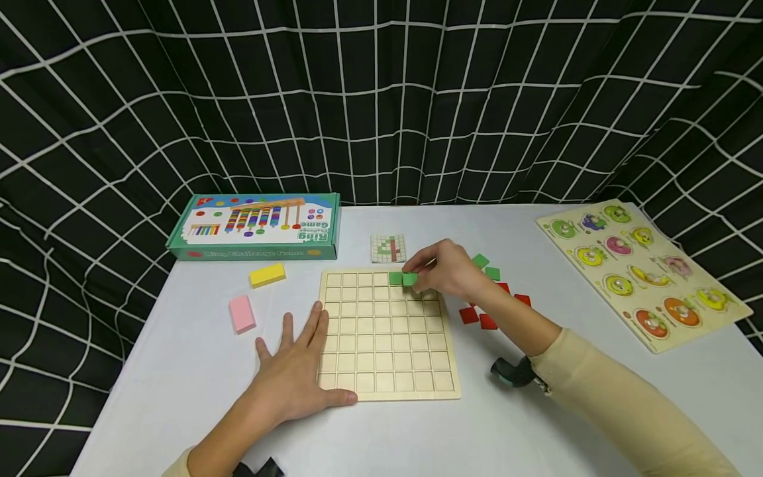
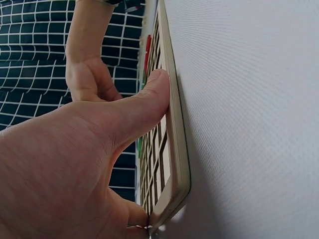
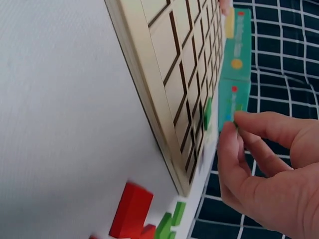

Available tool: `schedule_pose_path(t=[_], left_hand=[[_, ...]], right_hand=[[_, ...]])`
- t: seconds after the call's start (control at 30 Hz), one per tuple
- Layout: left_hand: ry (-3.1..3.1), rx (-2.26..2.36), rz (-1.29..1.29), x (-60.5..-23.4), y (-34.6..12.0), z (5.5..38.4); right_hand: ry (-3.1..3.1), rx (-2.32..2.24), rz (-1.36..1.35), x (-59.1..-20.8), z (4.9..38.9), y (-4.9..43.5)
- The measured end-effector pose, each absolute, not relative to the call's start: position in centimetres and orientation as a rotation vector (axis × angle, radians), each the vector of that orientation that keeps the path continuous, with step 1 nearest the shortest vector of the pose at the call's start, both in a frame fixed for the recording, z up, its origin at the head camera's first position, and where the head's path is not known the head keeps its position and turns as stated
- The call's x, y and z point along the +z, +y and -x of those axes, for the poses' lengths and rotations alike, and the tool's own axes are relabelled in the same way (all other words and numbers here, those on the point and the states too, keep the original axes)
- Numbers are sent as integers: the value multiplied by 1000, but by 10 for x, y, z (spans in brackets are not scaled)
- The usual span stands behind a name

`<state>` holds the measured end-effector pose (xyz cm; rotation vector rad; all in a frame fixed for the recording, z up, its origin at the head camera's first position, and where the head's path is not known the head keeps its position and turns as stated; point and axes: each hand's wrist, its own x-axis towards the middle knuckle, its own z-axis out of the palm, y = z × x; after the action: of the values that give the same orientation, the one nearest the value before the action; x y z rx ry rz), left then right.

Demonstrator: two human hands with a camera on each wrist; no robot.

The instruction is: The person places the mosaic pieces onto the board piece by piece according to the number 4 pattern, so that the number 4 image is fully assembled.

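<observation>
A wooden grid board (image 1: pixel 386 343) lies on the white table. One green square tile (image 1: pixel 396 278) sits in its far row. My right hand (image 1: pixel 448 268) is over that far edge, pinching another green tile (image 1: pixel 409 279) between thumb and fingertip, just right of the first. In the right wrist view the pinched tile is a small dark sliver, mostly hidden by the fingers. With fingers straight and spread, my left hand (image 1: pixel 292 381) rests against the board's left side. Its thumb (image 2: pixel 158 82) lies on the near rim.
Loose red tiles (image 1: pixel 469 315) and green tiles (image 1: pixel 492 273) lie right of the board. Behind it is a small pattern card (image 1: pixel 388 249). A game box (image 1: pixel 256 228), yellow block (image 1: pixel 267 275) and pink block (image 1: pixel 242 314) stand left. A fruit puzzle board (image 1: pixel 644 275) lies far right.
</observation>
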<state>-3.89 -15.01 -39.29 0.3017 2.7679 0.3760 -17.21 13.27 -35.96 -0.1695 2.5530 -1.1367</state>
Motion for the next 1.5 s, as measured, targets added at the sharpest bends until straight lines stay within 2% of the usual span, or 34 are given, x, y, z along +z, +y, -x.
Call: schedule_pose_path(t=[0.77,1.5], left_hand=[[2768,372,-299,-393,-149,40],[2770,369,-307,-392,-150,39]], right_hand=[[2525,-1069,301,-372,171,93],[2580,-982,385,-378,174,82]])
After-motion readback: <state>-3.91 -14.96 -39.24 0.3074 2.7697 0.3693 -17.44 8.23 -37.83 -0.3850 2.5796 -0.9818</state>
